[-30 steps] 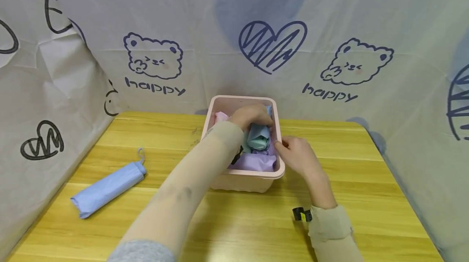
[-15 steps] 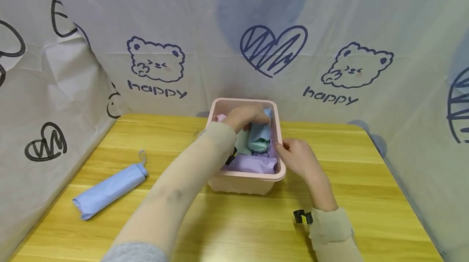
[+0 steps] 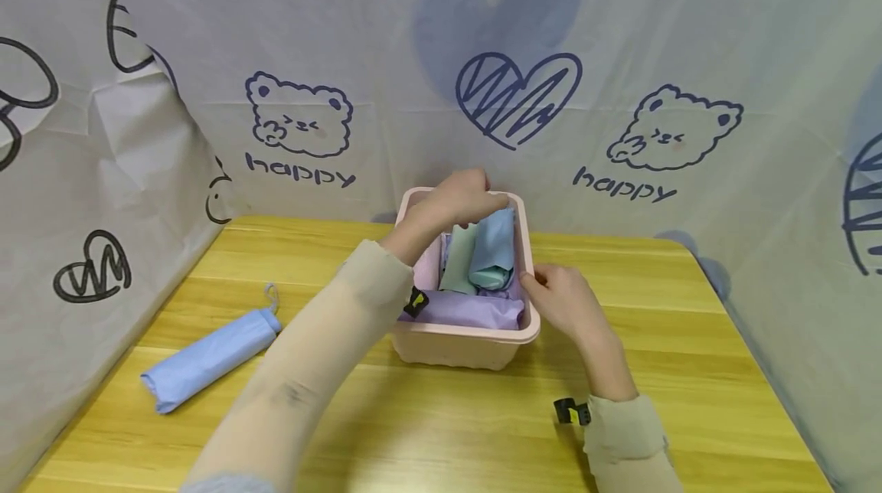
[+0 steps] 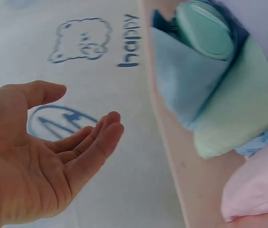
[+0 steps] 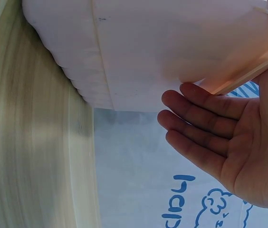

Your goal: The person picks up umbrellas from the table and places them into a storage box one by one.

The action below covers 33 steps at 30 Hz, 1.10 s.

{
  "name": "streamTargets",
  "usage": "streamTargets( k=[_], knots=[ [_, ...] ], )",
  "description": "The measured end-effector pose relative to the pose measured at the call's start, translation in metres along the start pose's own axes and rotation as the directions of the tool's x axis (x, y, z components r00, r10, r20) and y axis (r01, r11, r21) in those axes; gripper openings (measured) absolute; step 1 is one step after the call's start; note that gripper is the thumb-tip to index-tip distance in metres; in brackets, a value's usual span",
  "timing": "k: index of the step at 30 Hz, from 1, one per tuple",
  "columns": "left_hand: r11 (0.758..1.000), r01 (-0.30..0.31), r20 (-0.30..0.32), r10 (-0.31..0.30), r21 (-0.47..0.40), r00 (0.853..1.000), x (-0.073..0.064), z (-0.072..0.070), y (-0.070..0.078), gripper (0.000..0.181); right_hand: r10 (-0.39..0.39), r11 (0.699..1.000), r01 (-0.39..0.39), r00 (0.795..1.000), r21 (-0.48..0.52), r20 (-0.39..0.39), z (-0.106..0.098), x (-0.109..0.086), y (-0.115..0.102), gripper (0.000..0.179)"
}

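I see left hand released above pink bin | right hand released, thumb on bin's rim | blue umbrella on bench

A pink bin stands on the wooden counter, close to a backdrop printed with bears and hearts. Inside it lie folded umbrellas: a blue and green one on top and a purple one nearer the front wall. The left hand hovers over the bin's far rim, above the blue and green umbrella. The right hand rests against the bin's right rim. A light blue umbrella lies well apart, on the counter's left side.
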<state>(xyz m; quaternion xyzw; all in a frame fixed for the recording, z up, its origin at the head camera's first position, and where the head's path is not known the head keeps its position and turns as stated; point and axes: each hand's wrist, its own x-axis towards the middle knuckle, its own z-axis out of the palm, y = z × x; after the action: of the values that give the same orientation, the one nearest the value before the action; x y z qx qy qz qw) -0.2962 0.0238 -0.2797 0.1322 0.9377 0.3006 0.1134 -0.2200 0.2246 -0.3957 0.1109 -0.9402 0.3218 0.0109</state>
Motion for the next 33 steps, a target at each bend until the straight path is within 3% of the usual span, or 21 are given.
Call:
streamTargets(
  k=[5,9,11,15,20,23,25,29,33],
  knots=[
    [0.996,-0.052,-0.130,0.042,-0.076,0.991,-0.018,-0.010,-0.004,0.053,-0.015,1.000,0.015,1.000,-0.009,-0.019,0.000,-0.001,0.001,0.032],
    [0.991,-0.121,-0.272,0.102,-0.056,0.957,-0.032,-0.015,-0.010,0.045,-0.018,1.000,0.018,0.999,-0.006,-0.026,0.000,-0.001,0.001,0.033],
    [0.988,-0.148,-0.340,0.125,-0.042,0.932,-0.039,-0.017,-0.014,0.043,-0.017,1.000,0.017,1.000,-0.005,-0.027,0.000,-0.001,0.001,0.033],
    [0.979,-0.206,-0.459,0.182,-0.002,0.869,-0.053,-0.020,-0.024,0.039,-0.008,1.000,0.008,1.000,-0.006,-0.019,0.001,0.000,0.002,0.034],
    [0.956,-0.269,-0.559,0.286,0.116,0.778,-0.067,-0.023,-0.041,0.035,-0.006,1.000,0.006,1.000,-0.006,-0.017,0.001,-0.001,0.002,0.034],
    [0.942,-0.267,-0.595,0.334,0.201,0.731,-0.074,-0.023,-0.053,0.034,-0.004,1.000,0.004,1.000,0.001,-0.012,0.001,0.000,0.001,0.033],
    [0.938,-0.242,-0.613,0.345,0.248,0.711,-0.079,-0.023,-0.061,0.034,-0.001,1.000,0.001,1.000,0.006,-0.004,0.001,0.000,0.001,0.034],
    [0.934,-0.171,-0.632,0.341,0.315,0.696,-0.088,-0.022,-0.079,0.035,0.001,1.000,-0.001,1.000,0.008,0.000,0.001,0.000,0.000,0.034],
    [0.925,-0.138,-0.639,0.347,0.354,0.686,-0.096,-0.020,-0.100,0.036,-0.002,1.000,0.002,1.000,0.005,-0.008,0.001,-0.001,0.000,0.034]
  ],
)
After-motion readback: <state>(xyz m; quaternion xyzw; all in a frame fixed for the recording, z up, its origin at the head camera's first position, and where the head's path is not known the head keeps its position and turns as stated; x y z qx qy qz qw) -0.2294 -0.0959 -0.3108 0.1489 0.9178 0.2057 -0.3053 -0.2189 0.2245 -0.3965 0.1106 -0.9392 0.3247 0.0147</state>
